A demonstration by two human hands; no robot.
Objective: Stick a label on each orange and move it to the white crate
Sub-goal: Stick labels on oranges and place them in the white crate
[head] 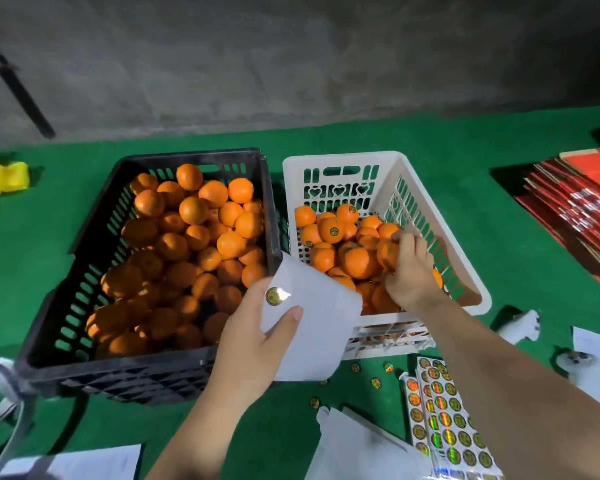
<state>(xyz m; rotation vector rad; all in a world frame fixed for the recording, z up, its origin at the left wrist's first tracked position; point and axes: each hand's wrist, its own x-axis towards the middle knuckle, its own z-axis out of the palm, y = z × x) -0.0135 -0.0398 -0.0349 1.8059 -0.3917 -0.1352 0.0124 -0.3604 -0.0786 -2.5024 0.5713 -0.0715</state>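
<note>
Right hand (pixel 409 271) inside the white crate (pixel 471 271), fingers closed around one orange (pixel 388 252) with a faint round label on its skin, touching the pile of labelled oranges (pixel 340 244) already lying there. Left hand (pixel 257 337) lower and nearer to the camera, between the two crates, pinching a white backing sheet (pixel 312 323) between thumb and fingers; only one round label (pixel 274 294) on this sheet, near its upper left corner, just beside the fingertips. Black crate (pixel 84 271) to the left, side by side with the white one and almost touching it, filled high with unlabelled oranges (pixel 187 244). Both crates on a green table cover (pixel 465 143). Near the bottom right, full sheets of shiny round labels (pixel 444 420) lying flat, with several loose labels (pixel 376 382) scattered on the green cover just in front of the white crate. More white backing paper (pixel 357 445) under the right forearm. Stack of red flat cartons (pixel 575 209) at the far right, something yellow (pixel 0 181) at the far left edge. Grey wall (pixel 291 57) behind the table.
</note>
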